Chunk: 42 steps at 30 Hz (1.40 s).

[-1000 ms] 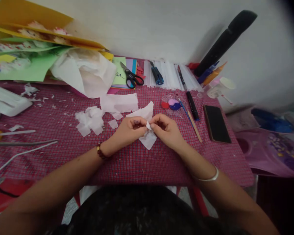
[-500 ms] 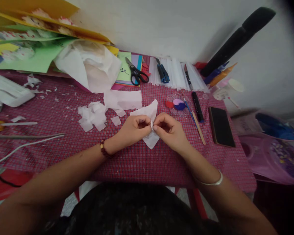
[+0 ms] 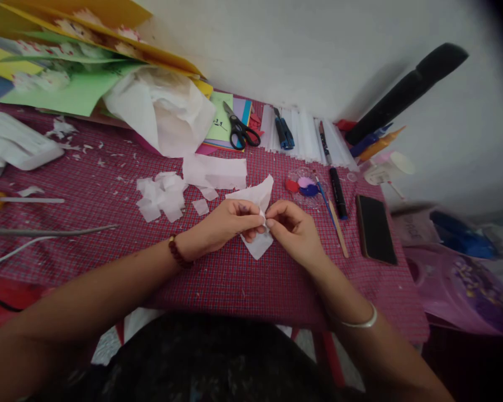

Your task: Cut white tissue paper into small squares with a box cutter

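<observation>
My left hand and my right hand meet near the middle of the table, fingertips almost touching. Both are closed in a pinch on a small bit of white tissue paper. Beneath them lies a larger torn piece of white paper, its corners showing above and below the fingers. Whether the pinched bit is part of that piece, I cannot tell. To the left are a pile of small white paper squares, a single square and a wider white paper strip.
Right of my hands sit a palette with red, pink and blue paint, a paintbrush, a black marker and a phone. Scissors, a cutter and clear sticks lie behind. Coloured papers fill the back left.
The camera view has shifted slightly. My left fingers have curled further round the white bit, with more fingertips showing below the thumb. My right hand keeps its pinch.
</observation>
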Each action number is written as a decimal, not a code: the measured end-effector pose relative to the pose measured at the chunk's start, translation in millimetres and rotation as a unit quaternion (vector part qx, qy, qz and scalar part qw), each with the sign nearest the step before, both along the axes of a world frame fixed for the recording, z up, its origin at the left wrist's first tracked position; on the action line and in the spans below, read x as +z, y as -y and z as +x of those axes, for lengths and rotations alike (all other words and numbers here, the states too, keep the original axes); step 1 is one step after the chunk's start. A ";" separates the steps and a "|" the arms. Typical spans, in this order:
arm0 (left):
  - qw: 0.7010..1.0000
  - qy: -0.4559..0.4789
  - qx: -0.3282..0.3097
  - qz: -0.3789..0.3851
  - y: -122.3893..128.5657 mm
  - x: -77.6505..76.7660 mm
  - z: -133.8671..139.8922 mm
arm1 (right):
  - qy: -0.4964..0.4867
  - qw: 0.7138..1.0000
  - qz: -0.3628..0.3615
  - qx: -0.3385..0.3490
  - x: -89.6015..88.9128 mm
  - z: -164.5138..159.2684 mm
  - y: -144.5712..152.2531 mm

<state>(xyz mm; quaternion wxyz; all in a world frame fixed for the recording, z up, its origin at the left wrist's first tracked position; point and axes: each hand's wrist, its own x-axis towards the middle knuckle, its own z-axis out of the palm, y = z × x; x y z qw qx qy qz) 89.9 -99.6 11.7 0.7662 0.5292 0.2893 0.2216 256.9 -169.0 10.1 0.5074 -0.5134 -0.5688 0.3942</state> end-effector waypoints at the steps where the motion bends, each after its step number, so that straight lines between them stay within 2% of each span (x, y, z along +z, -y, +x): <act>1: 1.000 -0.009 0.002 0.027 0.3 1.1 0.1 | 0.004 1.000 -0.004 -0.006 -0.5 0.4 -0.1; 4: 0.991 -0.060 0.025 0.114 1.6 4.2 0.1 | 0.024 0.999 -0.022 -0.019 -0.9 1.2 -0.1; 6: 0.988 -0.080 0.030 0.131 2.3 5.3 -0.1 | 0.034 0.999 -0.030 -0.017 -0.6 1.4 0.0; 8: 0.995 -0.059 0.010 0.076 2.1 5.3 -0.7 | 0.032 0.999 -0.037 -0.009 -0.5 1.4 0.3; 12: 0.992 0.015 -0.046 -0.114 -1.1 4.5 -2.8 | 0.021 0.999 -0.048 -0.005 -1.0 1.3 1.5; 14: 0.985 0.024 -0.058 -0.163 -2.7 4.8 -3.5 | 0.024 0.999 -0.044 -0.009 -0.7 1.0 2.4; 17: 0.979 0.018 -0.067 -0.189 -3.0 5.4 -3.2 | 0.030 0.999 -0.033 -0.006 1.5 -0.1 3.8; 33: 0.991 -0.010 -0.049 -0.121 1.2 1.9 0.0 | 0.031 0.999 -0.043 -0.005 3.1 -0.4 4.5; 42: 0.999 -0.006 -0.053 0.004 2.5 3.4 -1.3 | 0.018 0.999 -0.049 0.004 4.3 2.0 4.8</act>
